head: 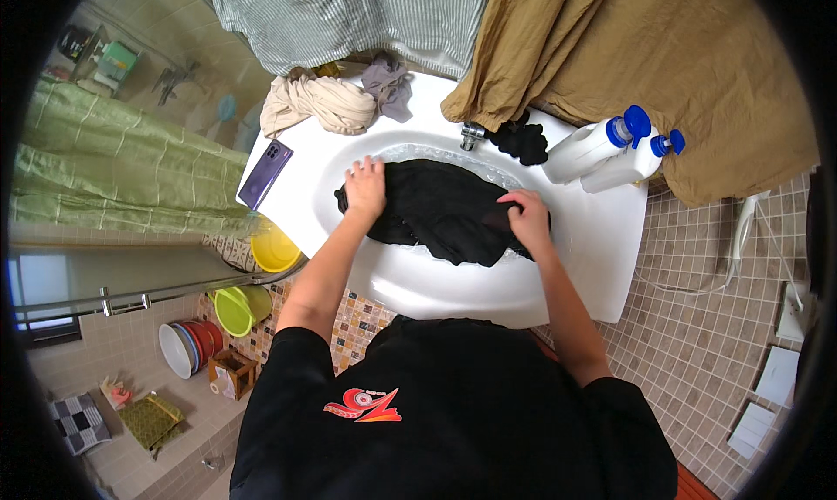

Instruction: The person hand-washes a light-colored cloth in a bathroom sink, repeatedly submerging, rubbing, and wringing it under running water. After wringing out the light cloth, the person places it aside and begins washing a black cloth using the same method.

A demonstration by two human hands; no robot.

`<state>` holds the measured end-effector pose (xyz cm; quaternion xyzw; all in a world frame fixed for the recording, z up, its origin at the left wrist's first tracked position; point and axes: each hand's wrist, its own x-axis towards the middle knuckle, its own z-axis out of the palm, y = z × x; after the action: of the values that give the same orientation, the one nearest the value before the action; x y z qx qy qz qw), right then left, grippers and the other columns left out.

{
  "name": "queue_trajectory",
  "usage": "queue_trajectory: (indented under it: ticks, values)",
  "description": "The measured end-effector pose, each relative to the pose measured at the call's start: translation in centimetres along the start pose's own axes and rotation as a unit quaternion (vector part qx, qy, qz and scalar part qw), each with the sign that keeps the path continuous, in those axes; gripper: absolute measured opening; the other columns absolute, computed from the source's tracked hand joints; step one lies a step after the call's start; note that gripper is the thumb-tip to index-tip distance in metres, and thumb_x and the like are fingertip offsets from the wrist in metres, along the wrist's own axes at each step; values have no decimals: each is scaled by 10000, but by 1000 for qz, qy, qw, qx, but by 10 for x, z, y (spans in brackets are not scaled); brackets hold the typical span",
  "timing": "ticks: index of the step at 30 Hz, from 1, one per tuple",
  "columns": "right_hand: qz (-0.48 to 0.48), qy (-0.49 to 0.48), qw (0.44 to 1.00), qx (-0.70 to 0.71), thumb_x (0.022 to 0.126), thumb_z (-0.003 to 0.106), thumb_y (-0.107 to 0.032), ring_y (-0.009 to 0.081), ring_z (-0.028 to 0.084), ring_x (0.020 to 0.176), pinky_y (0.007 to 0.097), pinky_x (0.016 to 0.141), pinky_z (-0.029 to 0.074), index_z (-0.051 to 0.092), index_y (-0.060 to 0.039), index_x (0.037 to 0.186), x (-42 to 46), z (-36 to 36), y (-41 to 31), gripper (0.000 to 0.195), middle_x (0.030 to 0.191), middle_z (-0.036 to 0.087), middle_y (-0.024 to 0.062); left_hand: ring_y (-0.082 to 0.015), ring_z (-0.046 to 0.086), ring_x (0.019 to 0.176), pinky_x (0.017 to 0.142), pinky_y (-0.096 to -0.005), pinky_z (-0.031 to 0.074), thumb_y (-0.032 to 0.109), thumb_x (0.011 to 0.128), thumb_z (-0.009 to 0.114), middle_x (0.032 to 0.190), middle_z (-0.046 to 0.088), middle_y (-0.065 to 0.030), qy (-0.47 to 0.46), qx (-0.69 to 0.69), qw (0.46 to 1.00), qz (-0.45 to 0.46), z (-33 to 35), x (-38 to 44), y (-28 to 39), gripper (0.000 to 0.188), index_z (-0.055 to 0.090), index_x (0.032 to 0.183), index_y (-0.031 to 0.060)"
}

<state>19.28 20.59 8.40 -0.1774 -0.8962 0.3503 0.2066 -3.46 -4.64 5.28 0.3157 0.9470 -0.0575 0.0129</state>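
A soaked black garment (444, 206) lies spread across the white washbasin (405, 291), over clear, bubbly water (418, 152). At the garment's left end, my left hand (366, 189) grips the cloth from above; its thumb is hidden. My right hand (528, 217) has its fingers curled around the cloth at the right end. Behind the garment is a chrome faucet (471, 135), partly covered by hanging brown cloth. A small black cloth (523, 140) lies bunched to the right of the faucet.
Two white pump bottles (582, 150) with blue tops stand at back right. A purple phone (265, 174), a cream cloth (320, 102) and a grey cloth (388, 88) lie on the basin's left side. Brown fabric (680, 75) and a striped garment (353, 19) hang behind. Buckets (243, 309) stand lower left.
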Motion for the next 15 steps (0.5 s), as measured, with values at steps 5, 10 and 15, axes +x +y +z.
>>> queue_trajectory:
  ticks: [5, 10, 15]
  values:
    - [-77, -28, 975, -207, 710, 707, -335, 371, 317, 1364, 728, 1046, 174, 578, -212, 1295, -11, 34, -26, 612, 1474, 365, 131, -426, 188, 1436, 1098, -718, 93, 462, 889, 535, 1561, 269, -91, 21, -182, 953, 241, 12, -3, 49, 569, 425, 1436, 348]
    - [-101, -134, 953, -253, 779, 679, -529, 382, 277, 1398, 770, 1027, 155, 480, -249, 1410, -15, 67, -12, 719, 1543, 304, 98, -417, 116, 1463, 1039, -785, 52, 664, 904, 415, 1603, 196, -66, -4, -114, 960, 255, 48, 3, 65, 645, 391, 1470, 358]
    - [-76, -165, 944, -276, 822, 626, -554, 376, 337, 1356, 749, 1049, 170, 451, -228, 1431, -10, 98, 9, 713, 1524, 333, 80, -386, 199, 1444, 1088, -726, 59, 632, 929, 390, 1569, 277, -71, -40, -121, 962, 240, 61, 8, 63, 607, 430, 1451, 323]
